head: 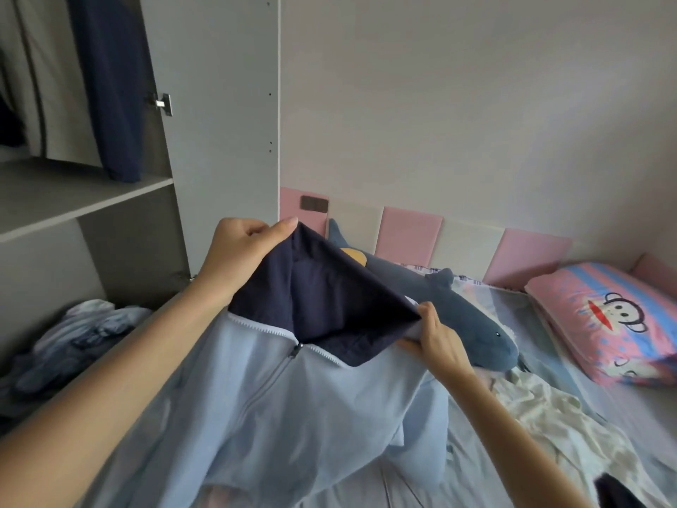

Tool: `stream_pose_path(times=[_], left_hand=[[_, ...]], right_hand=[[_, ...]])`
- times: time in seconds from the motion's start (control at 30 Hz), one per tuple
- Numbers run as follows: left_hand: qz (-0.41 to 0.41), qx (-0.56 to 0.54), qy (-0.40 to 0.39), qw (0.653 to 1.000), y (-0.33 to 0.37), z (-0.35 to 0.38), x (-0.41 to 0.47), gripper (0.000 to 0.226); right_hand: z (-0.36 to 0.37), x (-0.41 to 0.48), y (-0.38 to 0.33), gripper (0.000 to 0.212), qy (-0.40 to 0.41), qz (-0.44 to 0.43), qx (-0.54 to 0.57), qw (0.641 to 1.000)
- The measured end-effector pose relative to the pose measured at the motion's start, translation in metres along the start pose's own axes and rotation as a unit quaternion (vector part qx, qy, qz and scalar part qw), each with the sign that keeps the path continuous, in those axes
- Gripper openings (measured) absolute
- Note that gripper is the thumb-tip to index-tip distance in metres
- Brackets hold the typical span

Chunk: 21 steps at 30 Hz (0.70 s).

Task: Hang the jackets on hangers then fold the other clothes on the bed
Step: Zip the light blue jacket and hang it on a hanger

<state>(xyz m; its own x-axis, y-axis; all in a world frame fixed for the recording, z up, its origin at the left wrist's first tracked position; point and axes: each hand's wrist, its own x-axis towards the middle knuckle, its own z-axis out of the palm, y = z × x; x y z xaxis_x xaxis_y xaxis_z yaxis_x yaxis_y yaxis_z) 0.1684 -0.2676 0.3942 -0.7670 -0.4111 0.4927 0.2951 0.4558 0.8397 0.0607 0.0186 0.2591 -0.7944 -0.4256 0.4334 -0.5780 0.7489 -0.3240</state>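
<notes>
A light blue zip jacket [293, 416] with a navy hood lining [329, 298] hangs in front of me above the bed [630, 416]. My left hand [245, 251] grips the top edge of the hood, fingers curled over the fabric. My right hand [436, 337] pinches the hood's other edge lower down on the right. The hood is stretched open between both hands, and the zip is closed up to the collar. A cream-coloured garment [549, 416] lies crumpled on the bed at the right. No hanger is visible.
An open grey wardrobe [219, 104] stands at the left with a navy garment [110, 86] hanging inside. A pile of blue-grey clothes [73, 342] lies below its shelf. A blue shark plush [469, 309] and a pink cartoon pillow [615, 320] lie by the padded headboard.
</notes>
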Motion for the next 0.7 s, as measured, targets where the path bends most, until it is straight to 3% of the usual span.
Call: stream_pose_path(times=[0.13, 0.27, 0.33, 0.5, 0.63, 0.7], left_hand=[[0.018, 0.01, -0.004, 1.0, 0.006, 0.0, 0.003, 0.059], [-0.001, 0.011, 0.019, 1.0, 0.003, -0.005, 0.009, 0.059], [-0.026, -0.005, 0.032, 0.999, 0.0, -0.01, 0.013, 0.058], [-0.075, -0.037, 0.05, 0.995, -0.007, -0.011, 0.012, 0.059], [-0.117, -0.069, 0.058, 0.989, -0.023, -0.025, 0.013, 0.053], [-0.151, -0.083, 0.065, 0.983, -0.029, -0.03, 0.014, 0.051]], right_hand=[[0.004, 0.01, -0.005, 0.027, 0.007, 0.04, -0.023, 0.999], [0.007, 0.017, -0.007, 0.005, 0.095, 0.006, -0.076, 0.993], [0.001, 0.021, -0.005, 0.006, 0.12, 0.054, -0.028, 0.991], [0.006, 0.03, 0.0, 0.006, 0.096, 0.116, 0.029, 0.988], [0.004, 0.04, 0.019, 0.01, 0.199, 0.219, 0.136, 0.945], [-0.003, 0.047, 0.028, 0.019, 0.195, 0.214, 0.205, 0.935]])
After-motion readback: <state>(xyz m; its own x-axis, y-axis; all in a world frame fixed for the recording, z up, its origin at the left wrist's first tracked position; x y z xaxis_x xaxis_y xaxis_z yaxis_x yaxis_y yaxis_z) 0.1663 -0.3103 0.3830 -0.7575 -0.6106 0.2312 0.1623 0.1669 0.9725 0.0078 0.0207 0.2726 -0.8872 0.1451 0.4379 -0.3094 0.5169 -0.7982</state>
